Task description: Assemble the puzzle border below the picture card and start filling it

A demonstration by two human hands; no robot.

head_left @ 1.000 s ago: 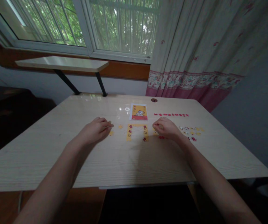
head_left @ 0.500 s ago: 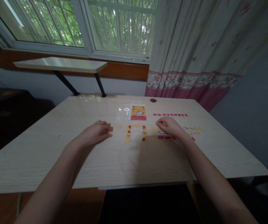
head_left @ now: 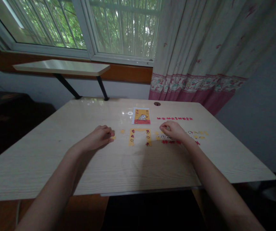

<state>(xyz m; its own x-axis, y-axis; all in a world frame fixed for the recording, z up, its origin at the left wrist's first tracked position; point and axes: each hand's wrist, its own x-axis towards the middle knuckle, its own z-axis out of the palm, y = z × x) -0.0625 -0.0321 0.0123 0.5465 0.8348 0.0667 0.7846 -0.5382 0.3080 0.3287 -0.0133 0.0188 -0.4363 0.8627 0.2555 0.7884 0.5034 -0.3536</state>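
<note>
My left hand (head_left: pixel 101 135) rests low over the table, fingers bent and closed around a small yellow jigsaw puzzle piece (head_left: pixel 114 138) that shows by the thumb. Another yellow piece (head_left: pixel 122 131) lies just right of it. Between my hands lies a partly joined puzzle frame (head_left: pixel 131 138), yellow with red and white drawings, its bottom side open. Behind it is a printed picture card (head_left: pixel 141 116) of a white animal on yellow and red. My right hand (head_left: pixel 173 131) is closed in a pinch above loose yellow-and-white pieces (head_left: pixel 162 137); whatever its fingertips hold is hidden.
A row of red pieces (head_left: pixel 175 118) lies behind my right hand, and more red pieces (head_left: pixel 171 142) lie in front of it. Yellow pieces (head_left: pixel 201 132) continue to the right. A raised shelf (head_left: pixel 63 66) stands at the back left, near a cable hole (head_left: pixel 157 104).
The view shifts very slightly. My left fingers draw back a little to the left, while my right hand stays nearly still. The puzzle frame looks the same.
</note>
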